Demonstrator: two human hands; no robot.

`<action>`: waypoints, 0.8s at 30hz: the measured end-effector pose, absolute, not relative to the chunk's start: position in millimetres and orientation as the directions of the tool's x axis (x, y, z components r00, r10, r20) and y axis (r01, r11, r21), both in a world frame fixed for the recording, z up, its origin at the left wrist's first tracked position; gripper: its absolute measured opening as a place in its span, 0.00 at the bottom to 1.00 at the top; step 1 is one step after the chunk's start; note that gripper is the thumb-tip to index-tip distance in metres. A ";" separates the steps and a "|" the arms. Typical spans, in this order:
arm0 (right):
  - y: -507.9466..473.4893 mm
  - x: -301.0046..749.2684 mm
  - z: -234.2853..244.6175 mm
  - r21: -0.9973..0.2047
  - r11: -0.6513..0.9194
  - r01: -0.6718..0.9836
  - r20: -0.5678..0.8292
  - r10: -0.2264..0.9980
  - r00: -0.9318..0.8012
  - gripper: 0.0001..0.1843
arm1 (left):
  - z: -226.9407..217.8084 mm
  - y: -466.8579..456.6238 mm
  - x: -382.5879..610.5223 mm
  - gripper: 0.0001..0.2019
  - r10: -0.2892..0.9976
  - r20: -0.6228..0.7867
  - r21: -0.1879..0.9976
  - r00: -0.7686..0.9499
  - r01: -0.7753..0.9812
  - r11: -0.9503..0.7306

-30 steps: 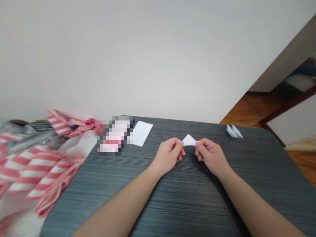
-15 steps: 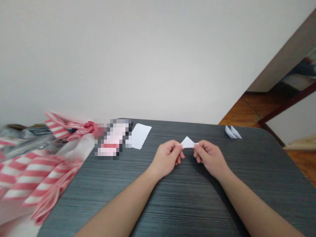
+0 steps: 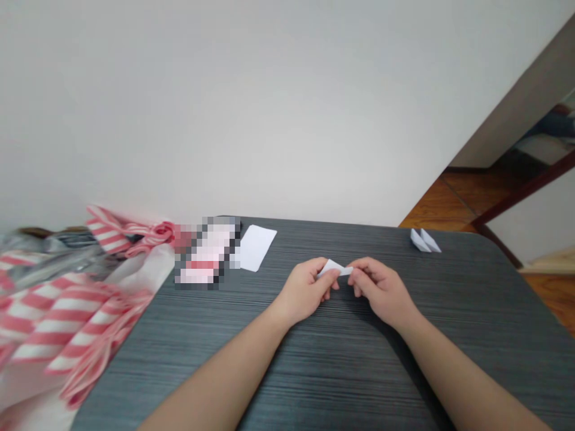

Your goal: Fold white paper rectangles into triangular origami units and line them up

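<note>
"Two forearms of mine (image 3: pixel 229 359) frame a broad stretch of bench (image 3: pixel 314 377). That's my best room for moving, though its near edge is out of view."

"And the grips?"

"My left grip (image 3: pixel 305 293) has thumb and fingers pressed on a small folded white paper (image 3: pixel 331 266), hiding part of it. My right grip (image 3: pixel 386 293) pinches its slim right end. The paper sits between the two, its broader part on the left. I can't tell if my knuckles rest on the bench."

"Which step is that?"

"Shaping a fold, I'd judge, with a narrow flap being turned or creased. The next move calls for matching edges, left side kept firm while the right thumb presses along the crease. Something so small could easily crease crooked."

"Any edges to mind?"

"The left one, slanting, with striped cloth (image 3: pixel 67 305) beyond it. Farther on, at left, a white sheet (image 3: pixel 257 248) lies flat beside a pixelated, phone-like thing (image 3: pixel 209 248), so it's tighter there. At far right, two folded white pieces (image 3: pixel 419 241) sit side by side near the corner, with good room between them and my right grip. Last, the wall (image 3: pixel 287 108) rises behind the far edge."
</note>
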State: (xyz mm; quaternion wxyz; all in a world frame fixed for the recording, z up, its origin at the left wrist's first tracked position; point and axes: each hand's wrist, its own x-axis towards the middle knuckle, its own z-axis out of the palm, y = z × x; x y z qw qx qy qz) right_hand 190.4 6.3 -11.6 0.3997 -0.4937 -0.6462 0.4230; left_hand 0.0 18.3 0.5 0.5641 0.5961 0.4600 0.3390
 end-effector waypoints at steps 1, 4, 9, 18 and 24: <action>6.3 191.0 -12.1 -0.950 0.147 0.277 0.100 0.979 -0.178 0.10 | 0.5 18.3 -0.1 0.14 0.931 -0.108 0.984 0.349 0.169 0.051; 6.7 192.8 -13.6 -0.964 0.113 0.241 0.077 0.985 -0.154 0.11 | 0.1 18.4 0.1 0.13 0.927 -0.079 0.988 0.367 0.156 0.022; 6.8 193.0 -13.5 -0.964 0.106 0.245 0.065 0.983 -0.169 0.11 | -6.6 18.0 1.6 0.09 0.925 -0.072 0.997 0.374 0.037 0.062; 6.7 192.8 -15.0 -0.990 0.040 0.134 0.013 0.981 -0.194 0.15 | -14.2 15.4 2.0 0.08 0.920 -0.018 1.000 0.390 -0.004 0.021; 7.0 194.3 -13.4 -0.986 0.018 0.167 -0.017 0.978 -0.207 0.17 | -15.2 14.6 1.1 0.09 0.920 -0.001 1.000 0.392 0.008 -0.002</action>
